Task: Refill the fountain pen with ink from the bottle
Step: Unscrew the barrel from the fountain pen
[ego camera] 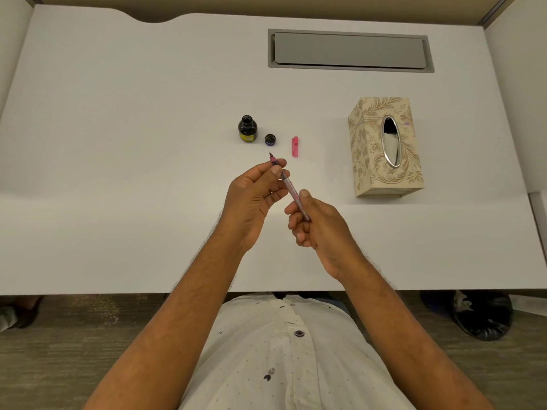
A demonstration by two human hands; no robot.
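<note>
Both hands clamped on the pen point(288, 184): left hand point(254, 199) pinching near the nib, right hand point(313, 223) gripping the barrel. Nib aimed up-left toward the open ink bottle point(247, 128), just beyond on the bench point(118, 143), nearer the left hand.

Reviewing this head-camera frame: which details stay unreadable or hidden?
- Ink level in the dark glass ink bottle: glass too dark.
- Yellow label text: too small.
- Middle of the pink fountain pen: covered by left hand and right hand.
- Contents of the floral beige tissue box: mostly hidden behind its oval slot.
</note>
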